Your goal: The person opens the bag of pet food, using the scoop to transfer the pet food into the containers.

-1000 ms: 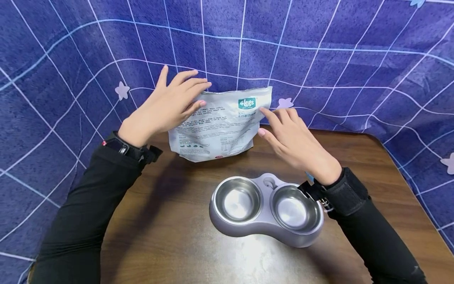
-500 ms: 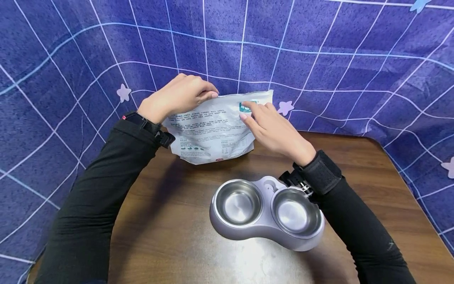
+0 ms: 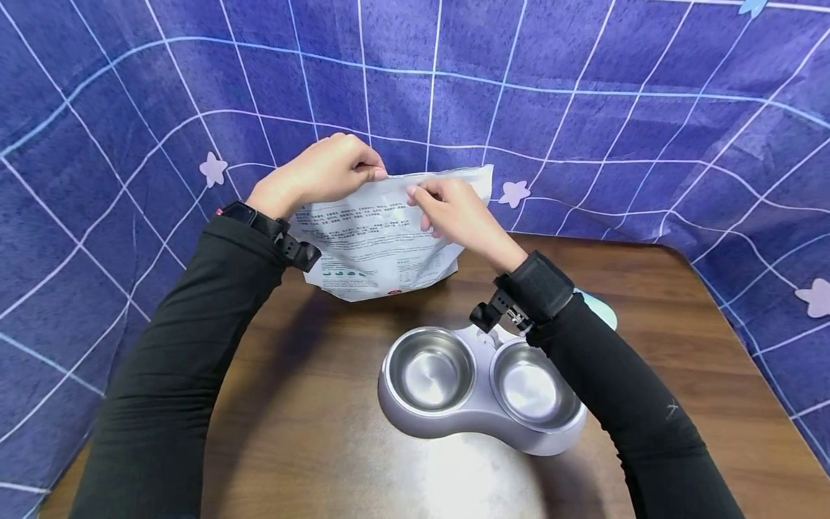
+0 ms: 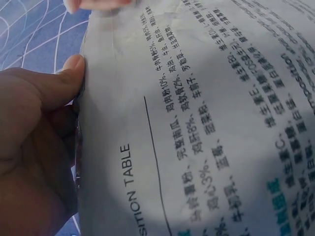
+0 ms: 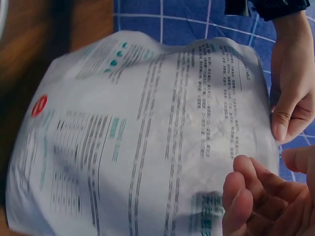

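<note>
A white printed pet food bag (image 3: 369, 249) stands at the back of the table against the curtain. My left hand (image 3: 331, 169) pinches its upper edge; in the left wrist view the thumb (image 4: 74, 69) lies along that edge. In front of the bag's upper part is my right hand (image 3: 463, 220), covering the logo area. Its fingers (image 5: 241, 189) are loosely bent in the right wrist view, with a gap between thumb and forefinger and nothing held there. Below stands a double pet bowl (image 3: 470, 418) with two steel bowls, the right one partly behind my right forearm.
A blue gridded curtain (image 3: 551, 115) with star shapes surrounds the wooden table (image 3: 305, 432). Part of a pale green object (image 3: 599, 310) shows behind my right forearm; the rest is hidden.
My left hand has come down from above the bag and now pinches its top edge. My right hand has moved left across the bag's front, its fingers bending.
</note>
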A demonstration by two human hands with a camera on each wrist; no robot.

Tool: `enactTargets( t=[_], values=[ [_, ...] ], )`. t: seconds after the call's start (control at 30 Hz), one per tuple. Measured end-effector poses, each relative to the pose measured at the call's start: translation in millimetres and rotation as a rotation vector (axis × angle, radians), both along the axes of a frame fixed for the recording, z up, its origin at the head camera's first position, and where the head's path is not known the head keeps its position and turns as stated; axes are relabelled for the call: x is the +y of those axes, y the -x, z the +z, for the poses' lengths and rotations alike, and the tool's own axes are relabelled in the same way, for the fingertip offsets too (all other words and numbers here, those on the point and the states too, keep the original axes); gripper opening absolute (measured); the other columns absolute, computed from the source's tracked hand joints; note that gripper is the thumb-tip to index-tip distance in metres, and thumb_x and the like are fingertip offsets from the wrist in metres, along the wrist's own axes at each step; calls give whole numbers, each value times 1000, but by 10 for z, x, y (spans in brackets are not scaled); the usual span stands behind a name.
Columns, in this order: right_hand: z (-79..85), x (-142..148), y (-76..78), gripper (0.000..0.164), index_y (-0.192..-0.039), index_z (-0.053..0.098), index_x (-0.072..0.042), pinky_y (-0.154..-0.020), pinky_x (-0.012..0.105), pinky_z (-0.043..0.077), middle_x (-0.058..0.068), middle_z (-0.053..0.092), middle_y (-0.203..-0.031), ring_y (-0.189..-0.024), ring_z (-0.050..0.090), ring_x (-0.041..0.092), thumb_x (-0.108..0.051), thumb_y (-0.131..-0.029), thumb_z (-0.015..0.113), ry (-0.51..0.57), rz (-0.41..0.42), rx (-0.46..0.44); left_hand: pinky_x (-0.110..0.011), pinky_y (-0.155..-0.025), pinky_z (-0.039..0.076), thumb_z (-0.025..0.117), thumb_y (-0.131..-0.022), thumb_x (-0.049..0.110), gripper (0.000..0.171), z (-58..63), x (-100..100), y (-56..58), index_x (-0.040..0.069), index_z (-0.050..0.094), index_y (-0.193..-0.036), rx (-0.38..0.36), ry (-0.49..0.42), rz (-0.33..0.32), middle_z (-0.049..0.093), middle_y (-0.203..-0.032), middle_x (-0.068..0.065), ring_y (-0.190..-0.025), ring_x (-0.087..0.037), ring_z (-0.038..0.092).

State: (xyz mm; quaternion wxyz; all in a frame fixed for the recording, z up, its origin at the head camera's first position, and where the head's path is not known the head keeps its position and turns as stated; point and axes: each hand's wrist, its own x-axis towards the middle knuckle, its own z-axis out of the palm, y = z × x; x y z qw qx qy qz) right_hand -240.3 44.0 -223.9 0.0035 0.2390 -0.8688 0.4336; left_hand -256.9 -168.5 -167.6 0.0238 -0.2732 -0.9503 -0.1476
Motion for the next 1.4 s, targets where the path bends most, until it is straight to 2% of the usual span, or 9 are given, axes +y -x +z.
enactTargets(
  t=[0.23,0.37,0.5,0.67,0.83,1.1,1.2,1.3,1.4],
  values=[
    [21,-105,39,39,-105,72,5,-42,22,47,2,59,-61,-45,56,10,-27,-108,51,265,-27,-245,-34,-77,46,54,-106,11,26,11,31,0,0,78,-105,-9,-23,-13,74,-95,-11,-82,-23,62],
    [34,-133,20,37,-103,72,6,-43,23,50,2,59,-59,-43,57,11,-25,-107,54,339,-52,-309,-28,-73,46,54,-106,9,26,29,34,-6,-1,78,-103,-37,-53,-20,74,-94,-11,-77,-17,61],
    [33,-167,12,34,-100,73,4,-46,26,54,2,58,-57,-43,59,12,-27,-103,60,361,-79,-318,-23,-69,44,54,-105,9,27,65,8,-12,-2,78,-106,-131,-108,-16,74,-95,-9,-74,-12,58],
    [8,-219,23,32,-91,74,0,-46,27,55,1,58,-52,-42,60,11,-31,-98,69,350,-127,-266,-23,-66,41,53,-105,10,27,103,-18,10,-1,78,-108,-236,-155,-12,69,-87,-3,-71,-9,53],
    [-1,-242,37,32,-89,75,2,-40,22,49,0,53,-48,-38,53,9,-29,-97,69,375,-129,-256,-22,-70,47,53,-106,10,27,104,-35,38,-2,77,-112,-293,-184,13,74,-90,-4,-73,-8,61],
    [28,-290,31,29,-97,75,3,-43,22,50,0,53,-51,-39,53,8,-25,-98,66,409,-131,-373,-22,-61,38,56,-104,6,24,99,-38,72,-5,77,-111,-267,-201,-4,66,-77,3,-64,-6,47],
    [36,-313,32,31,-108,74,3,-48,23,53,0,54,-55,-41,53,8,-25,-100,64,437,-127,-465,-22,-60,37,57,-104,7,24,97,-42,75,-4,77,-110,-263,-194,-5,65,-76,4,-62,-5,47],
    [39,-329,34,32,-121,70,-2,-54,25,55,-1,56,-60,-44,54,8,-26,-101,61,476,-114,-570,-22,-55,32,56,-104,8,25,93,-38,71,-3,78,-107,-234,-169,-12,59,-69,5,-57,-5,41],
    [41,-336,32,34,-125,67,-4,-58,25,56,-3,57,-61,-46,55,8,-28,-102,59,522,-115,-643,-23,-52,27,56,-104,8,25,80,-29,69,-3,79,-103,-198,-152,-24,51,-64,5,-54,-5,34]
  ],
)
